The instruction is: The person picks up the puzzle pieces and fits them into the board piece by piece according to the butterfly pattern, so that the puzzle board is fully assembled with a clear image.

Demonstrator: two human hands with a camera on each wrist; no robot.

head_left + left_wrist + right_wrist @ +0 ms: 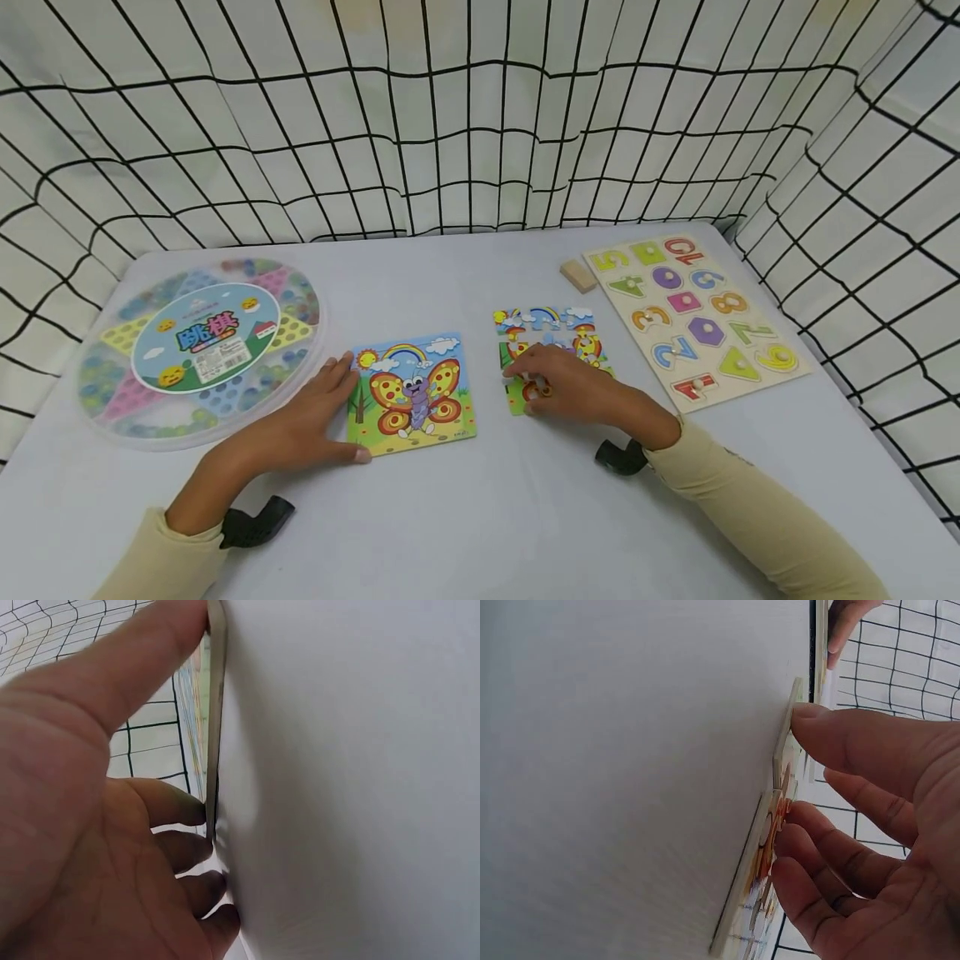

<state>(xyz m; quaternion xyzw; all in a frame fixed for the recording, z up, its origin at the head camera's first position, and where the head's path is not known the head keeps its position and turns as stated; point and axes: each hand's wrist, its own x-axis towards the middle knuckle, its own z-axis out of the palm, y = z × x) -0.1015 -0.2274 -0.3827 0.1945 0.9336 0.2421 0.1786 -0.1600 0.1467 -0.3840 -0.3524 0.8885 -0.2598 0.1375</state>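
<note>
A square butterfly picture board [412, 396] lies flat left of the middle. My left hand [311, 417] rests spread along its left side, thumb at the near corner and fingertips near the far corner; the left wrist view shows them touching the board's thin edge [215, 720]. To the right lies a small jigsaw puzzle [543, 319] with a similar butterfly picture, its pieces partly apart. My right hand [570, 387] bends over it and covers its middle. Its thumb and fingers pinch a green corner puzzle piece [516, 398], whose edge [786, 739] stands slightly angled beside the other pieces.
A round Chinese checkers box [206, 337] with a clear lid lies at the left. On the right are a wooden number-and-shape peg board [693, 321] and a small wooden block [578, 276]. Black netting [468, 133] surrounds the white table [480, 517] behind and at the sides.
</note>
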